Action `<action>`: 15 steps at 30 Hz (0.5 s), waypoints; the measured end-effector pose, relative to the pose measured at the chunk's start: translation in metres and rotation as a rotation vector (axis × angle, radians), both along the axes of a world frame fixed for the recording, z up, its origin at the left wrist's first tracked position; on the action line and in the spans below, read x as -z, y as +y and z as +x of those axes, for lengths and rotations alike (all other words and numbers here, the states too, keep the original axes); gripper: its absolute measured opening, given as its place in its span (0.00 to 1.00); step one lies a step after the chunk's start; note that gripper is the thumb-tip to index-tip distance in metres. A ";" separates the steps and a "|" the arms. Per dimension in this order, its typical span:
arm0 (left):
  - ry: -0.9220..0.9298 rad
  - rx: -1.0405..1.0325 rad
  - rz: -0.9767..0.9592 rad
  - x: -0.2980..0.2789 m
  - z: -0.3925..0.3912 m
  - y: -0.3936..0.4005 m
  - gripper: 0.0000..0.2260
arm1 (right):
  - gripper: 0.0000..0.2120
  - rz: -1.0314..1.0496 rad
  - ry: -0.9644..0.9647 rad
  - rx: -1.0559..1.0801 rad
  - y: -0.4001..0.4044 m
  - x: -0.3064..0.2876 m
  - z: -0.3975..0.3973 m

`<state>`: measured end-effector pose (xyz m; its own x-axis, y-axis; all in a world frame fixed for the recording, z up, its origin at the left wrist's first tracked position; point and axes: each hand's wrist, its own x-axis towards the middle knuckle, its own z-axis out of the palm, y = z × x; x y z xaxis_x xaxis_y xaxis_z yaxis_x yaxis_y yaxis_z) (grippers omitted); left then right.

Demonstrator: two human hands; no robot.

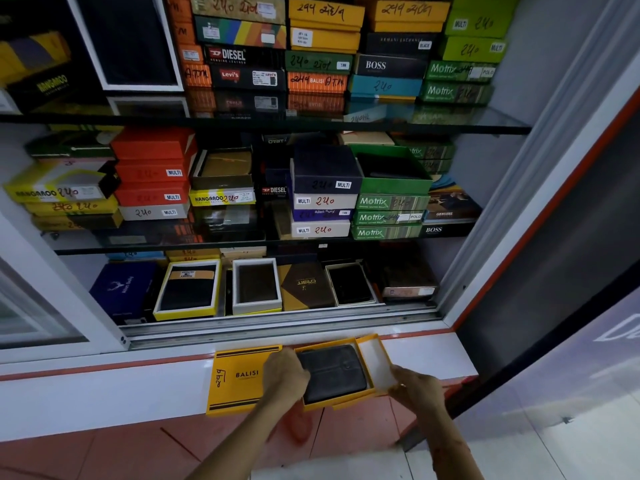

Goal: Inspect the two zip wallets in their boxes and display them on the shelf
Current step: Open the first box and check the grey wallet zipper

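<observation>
A dark zip wallet lies in an open yellow box on the white ledge in front of the cabinet. My left hand grips the wallet's left edge. An empty open yellow box with a white inside is pressed against the first box's right side, and my right hand holds its near right corner. A closed yellow BALISI lid or box rests flat to the left, partly under my left hand.
The open cabinet has glass shelves packed with stacked wallet boxes. On the bottom shelf stand several open boxes showing wallets. A sliding-door track runs along the cabinet's front. An open door panel stands at right.
</observation>
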<state>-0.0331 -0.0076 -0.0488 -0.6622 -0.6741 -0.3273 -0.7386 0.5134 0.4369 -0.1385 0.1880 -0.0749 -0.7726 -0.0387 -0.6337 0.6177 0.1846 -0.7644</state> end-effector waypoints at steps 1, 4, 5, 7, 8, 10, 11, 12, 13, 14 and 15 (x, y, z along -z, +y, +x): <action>0.000 -0.001 0.010 0.001 -0.001 0.001 0.08 | 0.07 0.024 -0.003 -0.015 -0.006 0.002 0.005; -0.014 0.004 0.006 0.003 -0.005 0.004 0.09 | 0.09 0.073 0.003 -0.097 -0.016 0.006 0.010; -0.019 0.002 0.004 0.003 -0.007 0.005 0.09 | 0.09 0.080 0.010 -0.131 -0.017 0.006 0.011; -0.027 -0.002 -0.006 0.004 -0.011 0.005 0.09 | 0.10 0.112 0.027 -0.168 -0.020 0.003 0.009; -0.027 -0.004 -0.014 0.004 -0.013 0.005 0.10 | 0.11 0.135 0.039 -0.195 -0.020 0.002 0.007; -0.025 -0.004 -0.010 0.005 -0.015 0.004 0.11 | 0.11 0.189 0.070 -0.247 -0.022 0.000 0.004; -0.028 -0.008 -0.001 0.005 -0.016 0.003 0.11 | 0.11 0.236 0.098 -0.284 -0.023 0.000 0.003; -0.029 -0.016 0.009 0.005 -0.017 0.003 0.11 | 0.11 0.323 0.142 -0.356 -0.023 0.000 0.002; -0.021 -0.033 0.017 0.005 -0.017 0.003 0.10 | 0.11 0.411 0.185 -0.422 -0.023 0.002 0.002; -0.016 -0.055 0.026 0.006 -0.016 0.003 0.09 | 0.12 0.486 0.230 -0.477 -0.025 0.002 0.002; -0.009 -0.077 0.028 0.007 -0.015 0.004 0.08 | 0.11 0.524 0.268 -0.516 -0.026 0.003 0.002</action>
<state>-0.0484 -0.0040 -0.0563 -0.6058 -0.7132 -0.3525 -0.7792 0.4425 0.4439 -0.1361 0.1621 -0.0778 -0.8674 -0.1816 -0.4632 0.1626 0.7764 -0.6089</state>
